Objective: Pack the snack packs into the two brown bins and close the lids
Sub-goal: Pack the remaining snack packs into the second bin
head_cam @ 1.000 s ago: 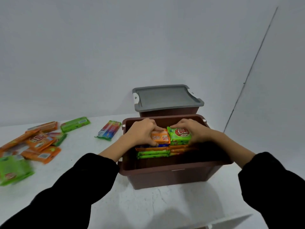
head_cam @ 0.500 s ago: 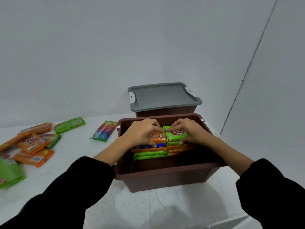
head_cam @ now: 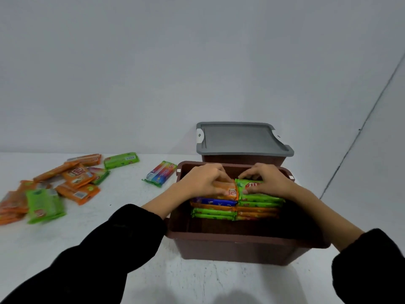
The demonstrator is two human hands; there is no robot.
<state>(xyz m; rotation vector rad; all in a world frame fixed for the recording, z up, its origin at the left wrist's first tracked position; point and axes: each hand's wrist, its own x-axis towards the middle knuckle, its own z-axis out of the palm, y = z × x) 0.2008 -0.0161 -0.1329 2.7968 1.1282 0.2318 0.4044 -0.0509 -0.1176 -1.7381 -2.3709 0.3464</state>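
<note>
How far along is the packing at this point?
Looks done: the rear bin sits with its grey lid on, contents hidden. In hand: the left hand grips an orange pack and the right hand a green pack atop the stacks in the open front bin. Left: loose packs and a multicoloured pack lie on the table; the front bin has no lid on.

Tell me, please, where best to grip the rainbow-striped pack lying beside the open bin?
Probably pinch the rainbow-striped pack across its narrow middle, from above: it lies flat on the table, both long edges free. The left hand is nearer.
</note>
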